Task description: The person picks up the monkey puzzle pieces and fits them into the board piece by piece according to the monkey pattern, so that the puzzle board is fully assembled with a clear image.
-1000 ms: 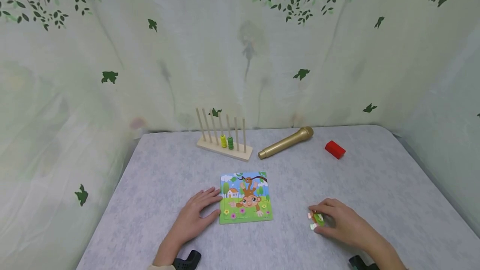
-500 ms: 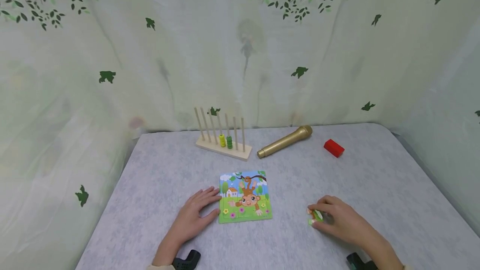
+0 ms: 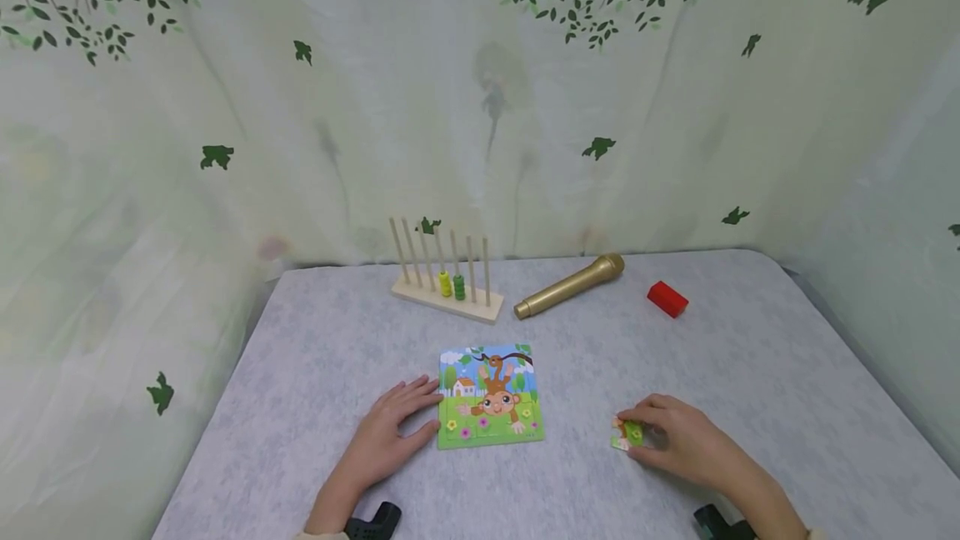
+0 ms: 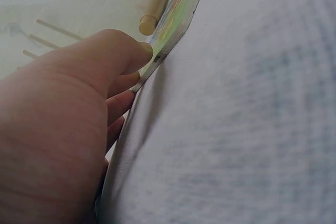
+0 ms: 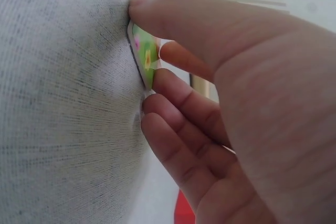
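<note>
A square jigsaw puzzle (image 3: 491, 394) with a monkey hanging from a branch lies face up in the middle of the table. My left hand (image 3: 396, 427) rests beside it, fingers spread and tips at its left edge; the left wrist view shows the thumb tip against the puzzle's side (image 4: 167, 48). Off to the right, my right hand (image 3: 678, 440) pinches a small green jigsaw piece (image 3: 626, 433) with brown and a yellow flower between thumb and fingers. In the right wrist view the piece (image 5: 144, 45) sits low, close to the table, partly hidden by the thumb.
Behind the puzzle stands a wooden peg rack (image 3: 447, 300) with yellow and green beads. Right of it lie a gold microphone (image 3: 570, 286) and a red block (image 3: 667, 299). The grey cloth-covered table (image 3: 337, 332) backs onto a leaf-printed curtain (image 3: 480, 90).
The jigsaw piece has turned between my right fingers and now shows its picture more squarely, slightly further left. My left hand and the puzzle have stayed put.
</note>
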{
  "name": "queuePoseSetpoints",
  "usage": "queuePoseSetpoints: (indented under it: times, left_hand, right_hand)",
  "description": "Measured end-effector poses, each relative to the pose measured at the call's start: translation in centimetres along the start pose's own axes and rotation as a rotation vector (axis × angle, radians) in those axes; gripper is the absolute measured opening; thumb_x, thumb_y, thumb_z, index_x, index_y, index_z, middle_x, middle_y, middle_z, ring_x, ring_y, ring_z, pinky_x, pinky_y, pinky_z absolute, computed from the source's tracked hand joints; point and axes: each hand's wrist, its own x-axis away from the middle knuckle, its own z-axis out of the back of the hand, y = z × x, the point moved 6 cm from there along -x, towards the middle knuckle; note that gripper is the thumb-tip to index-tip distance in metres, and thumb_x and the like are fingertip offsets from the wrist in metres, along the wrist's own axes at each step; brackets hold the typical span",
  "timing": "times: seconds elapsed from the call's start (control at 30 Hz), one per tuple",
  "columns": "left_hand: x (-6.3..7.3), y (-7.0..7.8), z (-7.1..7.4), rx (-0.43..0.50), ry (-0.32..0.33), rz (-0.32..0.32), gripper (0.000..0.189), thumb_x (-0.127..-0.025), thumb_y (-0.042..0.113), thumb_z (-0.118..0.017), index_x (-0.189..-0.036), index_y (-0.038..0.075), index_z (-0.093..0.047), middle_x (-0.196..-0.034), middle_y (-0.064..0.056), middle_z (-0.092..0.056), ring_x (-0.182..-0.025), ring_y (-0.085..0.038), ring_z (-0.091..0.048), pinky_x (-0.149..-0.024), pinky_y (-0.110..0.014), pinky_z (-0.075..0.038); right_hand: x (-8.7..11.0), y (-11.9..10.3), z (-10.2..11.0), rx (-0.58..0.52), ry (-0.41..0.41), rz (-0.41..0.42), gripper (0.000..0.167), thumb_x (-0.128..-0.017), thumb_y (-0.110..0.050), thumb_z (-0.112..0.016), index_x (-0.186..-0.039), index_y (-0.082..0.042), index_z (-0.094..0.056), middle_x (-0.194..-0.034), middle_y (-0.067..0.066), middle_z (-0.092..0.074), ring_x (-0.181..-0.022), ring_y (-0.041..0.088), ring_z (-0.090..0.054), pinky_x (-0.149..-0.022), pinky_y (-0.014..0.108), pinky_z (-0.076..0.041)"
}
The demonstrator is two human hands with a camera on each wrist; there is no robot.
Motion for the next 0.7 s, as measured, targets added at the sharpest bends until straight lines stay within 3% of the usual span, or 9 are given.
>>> queuePoseSetpoints:
  times: [0.2, 0.7]
  left_hand:
    - [0.09, 0.10, 0.08, 0.009, -0.006, 0.012, 0.041, -0.093, 0.031, -0.078, -0.132, 0.021, -0.071, -0.149, 0.008, -0.058, -0.147, -0.019, -0.046, -0.128, -0.042, -0.028]
    - [0.03, 0.28, 0.30, 0.014, -0.009, 0.000, 0.041, -0.093, 0.030, -0.078, -0.133, 0.020, -0.071, -0.149, 0.007, -0.058, -0.147, -0.019, -0.046, -0.128, -0.042, -0.027]
  right_hand:
    - [-0.02, -0.18, 0.19, -0.010, 0.001, -0.008, 0.040, -0.082, -0.033, -0.087, -0.119, -0.021, -0.077, -0.101, -0.015, -0.061, -0.088, 0.000, -0.055, -0.072, 0.022, -0.055]
    - [-0.66, -0.66, 0.25, -0.001, 0.039, -0.031, 0.037, -0.083, -0.036, -0.086, -0.117, -0.024, -0.077, -0.100, -0.016, -0.062, -0.089, -0.001, -0.056, -0.078, 0.025, -0.059]
